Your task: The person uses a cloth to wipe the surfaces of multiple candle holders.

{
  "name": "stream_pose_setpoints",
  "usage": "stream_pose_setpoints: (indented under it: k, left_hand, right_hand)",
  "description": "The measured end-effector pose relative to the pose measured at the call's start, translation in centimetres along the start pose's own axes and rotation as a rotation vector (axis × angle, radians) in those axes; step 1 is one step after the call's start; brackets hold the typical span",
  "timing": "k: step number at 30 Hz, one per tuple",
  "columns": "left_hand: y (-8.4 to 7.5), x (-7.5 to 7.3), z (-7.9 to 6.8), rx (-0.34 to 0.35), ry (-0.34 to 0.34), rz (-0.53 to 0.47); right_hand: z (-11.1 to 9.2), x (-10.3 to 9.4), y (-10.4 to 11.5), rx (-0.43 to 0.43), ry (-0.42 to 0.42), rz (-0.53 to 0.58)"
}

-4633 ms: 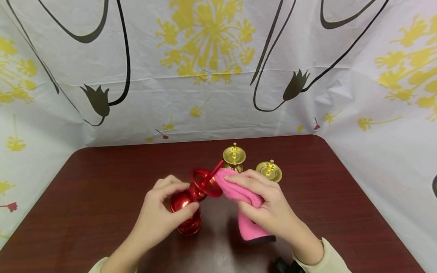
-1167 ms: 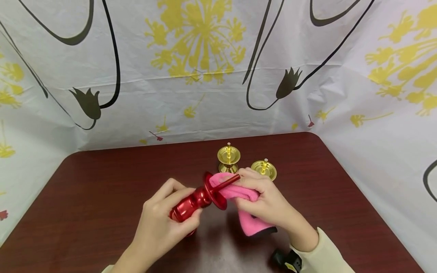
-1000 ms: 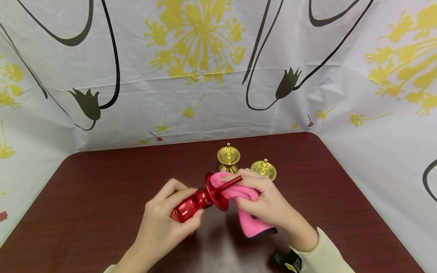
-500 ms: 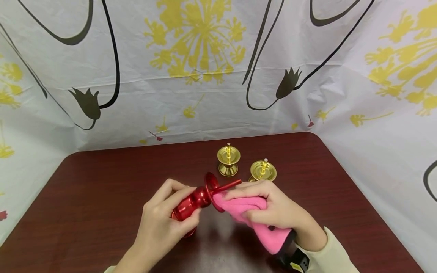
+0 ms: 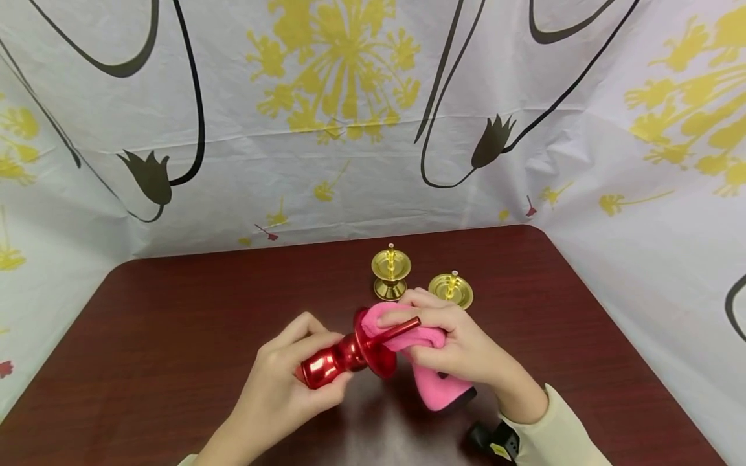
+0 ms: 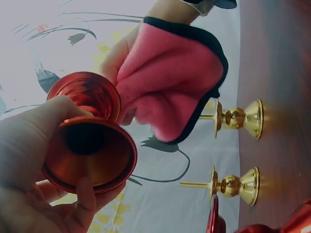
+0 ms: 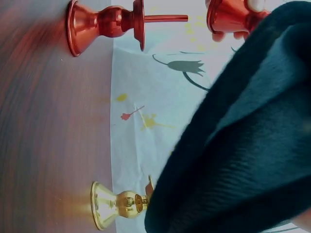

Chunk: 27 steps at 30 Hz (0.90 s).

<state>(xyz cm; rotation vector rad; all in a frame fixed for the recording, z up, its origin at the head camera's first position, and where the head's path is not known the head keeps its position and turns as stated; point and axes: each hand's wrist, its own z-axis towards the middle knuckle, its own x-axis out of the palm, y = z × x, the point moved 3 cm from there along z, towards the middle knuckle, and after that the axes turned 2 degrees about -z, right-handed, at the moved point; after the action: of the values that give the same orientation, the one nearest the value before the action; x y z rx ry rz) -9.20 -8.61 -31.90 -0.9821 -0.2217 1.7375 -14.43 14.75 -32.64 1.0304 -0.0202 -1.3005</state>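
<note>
My left hand (image 5: pixel 280 382) grips a shiny red candle holder (image 5: pixel 323 367) by its body, tilted so its spike points to the right. The left wrist view looks into its hollow base (image 6: pixel 114 167). My right hand (image 5: pixel 460 343) pinches a folded pink cloth (image 5: pixel 440 388) with a dark border, pressed against the dish behind the spike. In the right wrist view the cloth's dark side (image 7: pixel 252 131) covers much of the picture. A second red candle holder (image 7: pixel 112 22) stands on the table; the left hand and held holder hide it in the head view.
Two gold candle holders stand upright behind the hands, one (image 5: pixel 391 272) farther back and one (image 5: pixel 451 291) close to the right hand. The dark brown table (image 5: pixel 192 310) meets a patterned white sheet (image 5: pixel 326 213). A black device (image 5: pixel 495 440) is by the right wrist.
The left hand has shifted slightly right and down with the red candle holder. The right hand moved the cloth down the dish half a second ago, then back up towards its upper rim.
</note>
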Motion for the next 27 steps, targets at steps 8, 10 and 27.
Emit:
stream_pose_setpoints:
  k: [8, 10, 27]
  left_hand:
    - [-0.10, 0.30, 0.29, -0.044, 0.118, -0.178]
    - [-0.10, 0.34, 0.35, -0.051, 0.125, -0.201]
    - [-0.01, 0.35, 0.45, -0.136, -0.110, 0.114]
  right_hand:
    - [0.27, -0.32, 0.18, -0.076, 0.016, 0.061]
    - [0.28, -0.39, 0.21, -0.070, 0.021, 0.069]
    - [-0.10, -0.61, 0.66, 0.070, 0.095, -0.025]
